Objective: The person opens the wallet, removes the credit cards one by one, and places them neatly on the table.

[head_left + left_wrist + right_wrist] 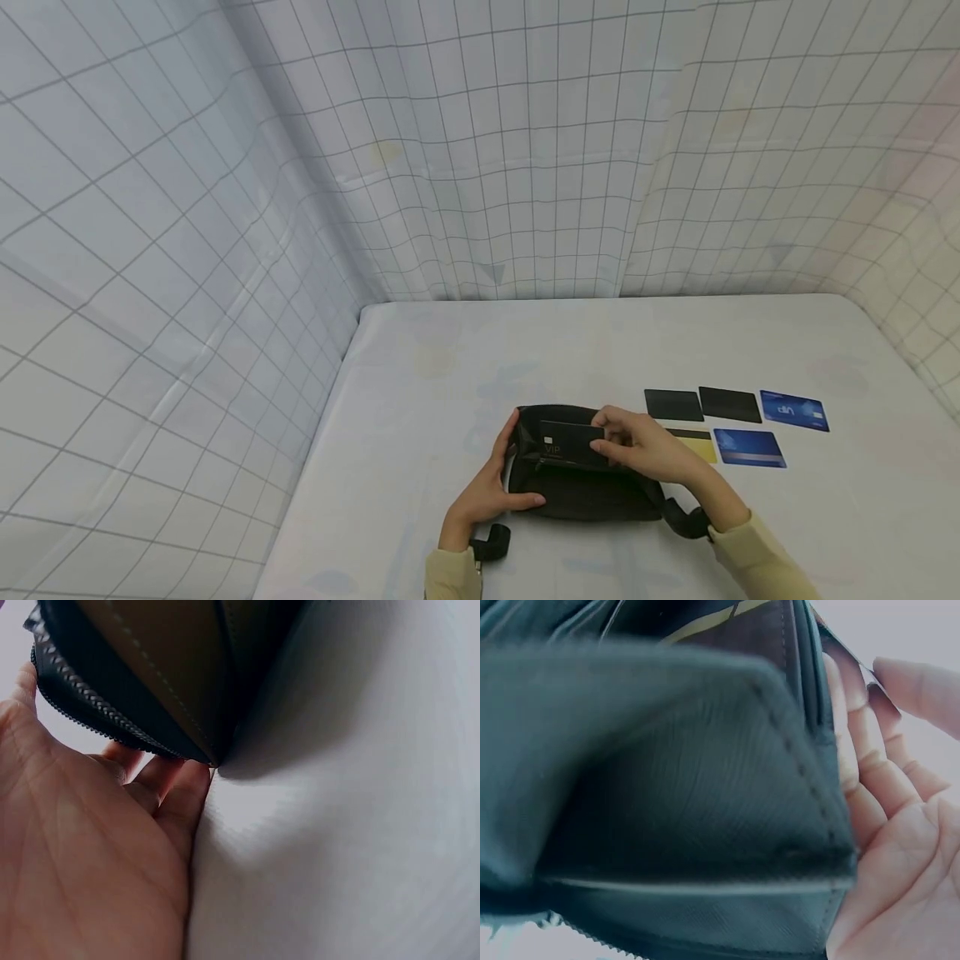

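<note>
A: Hands?
B: Right hand pinches the black VIP card by its right end, thumb against fingers. Left hand has the left edge of the black wallet, thumb spread away from the curled fingers; left-wrist view shows fingertips at the zip.

A: Card location?
B: Lower centre of frame, over the unfolded wallet. Can't tell if any edge sits in a slot.

A: Other stuff?
B: Five cards on the tabletop, right of the wallet: two dark cards, two blue cards, one yellow card partly behind the right hand.

A: Risks?
B: One-end pinch, so the card could pivot and snag a pocket lip. Wallet looks soft; if the left hand slackens, it may fold or slide. Right forearm dropping could nudge the yellow card.
</note>
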`<act>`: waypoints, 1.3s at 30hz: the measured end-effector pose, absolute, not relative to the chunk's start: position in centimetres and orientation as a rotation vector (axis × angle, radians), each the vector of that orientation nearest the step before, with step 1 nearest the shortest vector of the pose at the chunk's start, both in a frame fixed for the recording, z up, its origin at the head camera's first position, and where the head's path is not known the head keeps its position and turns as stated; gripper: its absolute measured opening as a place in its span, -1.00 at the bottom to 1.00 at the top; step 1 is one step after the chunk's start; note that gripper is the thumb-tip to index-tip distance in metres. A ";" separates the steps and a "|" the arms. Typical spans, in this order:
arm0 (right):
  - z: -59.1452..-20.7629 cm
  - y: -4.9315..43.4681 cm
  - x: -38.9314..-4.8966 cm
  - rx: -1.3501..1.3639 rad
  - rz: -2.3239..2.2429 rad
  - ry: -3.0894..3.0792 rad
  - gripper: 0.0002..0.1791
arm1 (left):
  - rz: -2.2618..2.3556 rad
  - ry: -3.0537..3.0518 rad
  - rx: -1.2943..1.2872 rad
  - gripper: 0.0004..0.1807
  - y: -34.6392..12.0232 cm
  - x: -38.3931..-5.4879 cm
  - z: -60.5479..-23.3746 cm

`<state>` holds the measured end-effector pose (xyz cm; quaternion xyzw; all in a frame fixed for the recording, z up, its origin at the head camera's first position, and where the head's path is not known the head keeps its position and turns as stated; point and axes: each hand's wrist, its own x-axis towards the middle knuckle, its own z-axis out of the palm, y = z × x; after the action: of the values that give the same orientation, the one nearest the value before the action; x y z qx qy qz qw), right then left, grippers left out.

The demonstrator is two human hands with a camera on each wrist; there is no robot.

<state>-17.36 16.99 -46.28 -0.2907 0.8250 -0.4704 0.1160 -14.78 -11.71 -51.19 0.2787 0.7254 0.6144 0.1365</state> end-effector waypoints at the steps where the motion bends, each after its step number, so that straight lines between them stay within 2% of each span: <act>1: -46.3 17.0 -17.3 -0.836 -1.395 2.415 -0.79 | 1.781 2.098 0.805 0.27 -11.7 -14.8 -51.2; 7: -46.7 16.9 -17.2 -0.783 -1.491 2.415 -0.78 | 1.769 2.119 0.794 0.27 -11.7 -14.8 -51.3; 14: -46.5 16.6 -16.8 -0.722 -1.590 2.424 -0.78 | 1.771 2.157 0.768 0.32 -11.8 -15.7 -54.3; 23: -45.0 16.1 -16.1 -0.653 -1.703 2.460 -0.79 | 1.765 2.162 0.761 0.29 -11.9 -15.8 -54.5; 39: -45.5 16.8 -16.1 -0.509 -1.841 2.549 -0.76 | 1.761 2.164 0.724 0.29 -11.8 -15.6 -54.5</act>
<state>-16.05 16.85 -45.48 -0.1598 0.8001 -0.5778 -0.0218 -15.62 -11.82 -54.45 0.2491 0.7445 0.6058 0.1293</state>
